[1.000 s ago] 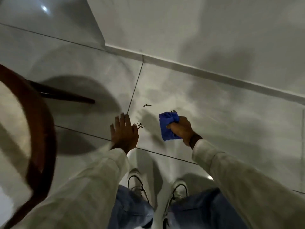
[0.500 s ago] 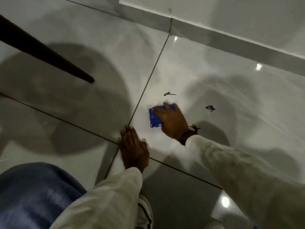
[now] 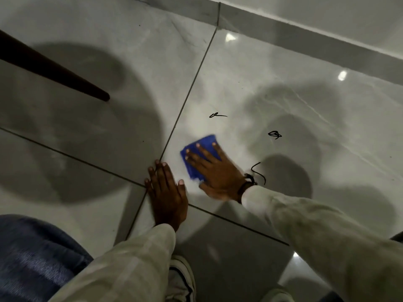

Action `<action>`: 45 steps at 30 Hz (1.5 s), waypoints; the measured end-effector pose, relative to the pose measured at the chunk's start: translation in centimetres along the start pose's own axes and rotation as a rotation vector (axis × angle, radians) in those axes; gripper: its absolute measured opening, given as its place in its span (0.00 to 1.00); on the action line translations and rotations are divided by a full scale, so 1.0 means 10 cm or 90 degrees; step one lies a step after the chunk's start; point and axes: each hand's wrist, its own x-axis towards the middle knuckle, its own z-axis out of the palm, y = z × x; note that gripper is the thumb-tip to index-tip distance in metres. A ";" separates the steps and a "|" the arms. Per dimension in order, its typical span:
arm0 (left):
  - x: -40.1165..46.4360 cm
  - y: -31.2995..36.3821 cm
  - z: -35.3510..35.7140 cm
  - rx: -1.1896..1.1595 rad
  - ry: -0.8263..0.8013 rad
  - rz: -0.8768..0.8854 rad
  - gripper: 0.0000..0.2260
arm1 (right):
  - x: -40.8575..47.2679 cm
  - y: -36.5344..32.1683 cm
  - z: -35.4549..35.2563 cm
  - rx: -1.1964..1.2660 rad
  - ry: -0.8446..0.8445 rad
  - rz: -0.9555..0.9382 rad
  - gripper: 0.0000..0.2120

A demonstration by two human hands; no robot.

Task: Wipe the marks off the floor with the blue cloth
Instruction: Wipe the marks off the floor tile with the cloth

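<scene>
With the right hand (image 3: 214, 171) pressing spread fingers (image 3: 197, 147) flat on the blue cloth (image 3: 201, 149), scrub firmly toward the 2 marks (image 3: 217, 115) beyond the fingertips, left hand (image 3: 168, 192) bracing flat, fingers together.

bare floor (image 3: 283, 68) ahead; chair leg (image 3: 54, 70) crosses far left.

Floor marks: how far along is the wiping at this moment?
No cleaned spot can be confirmed. In hand: the right hand presses the blue cloth flat. Left: the small scribble, looped scribble and curved line remain.
</scene>
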 end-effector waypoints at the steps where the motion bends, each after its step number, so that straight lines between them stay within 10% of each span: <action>1: 0.00 0.00 0.01 -0.001 0.007 0.005 0.32 | -0.11 0.05 0.02 -0.015 -0.014 -0.048 0.39; 15: 0.16 -0.03 0.10 -0.008 0.063 -0.001 0.31 | -0.30 0.16 0.11 0.028 0.009 -0.022 0.34; 32: 0.13 0.41 0.03 0.049 0.044 0.202 0.30 | -1.32 0.06 0.42 0.290 0.105 0.604 0.43; 37: 0.11 0.44 0.04 0.057 0.081 0.189 0.30 | -1.74 -0.09 0.53 0.191 0.083 0.382 0.40; 42: 0.12 0.46 0.07 0.049 0.082 0.183 0.30 | -1.31 0.16 0.40 0.285 0.116 0.573 0.39; 45: 0.13 0.46 0.06 0.051 0.073 0.180 0.30 | -1.17 0.05 0.37 0.235 0.100 0.460 0.40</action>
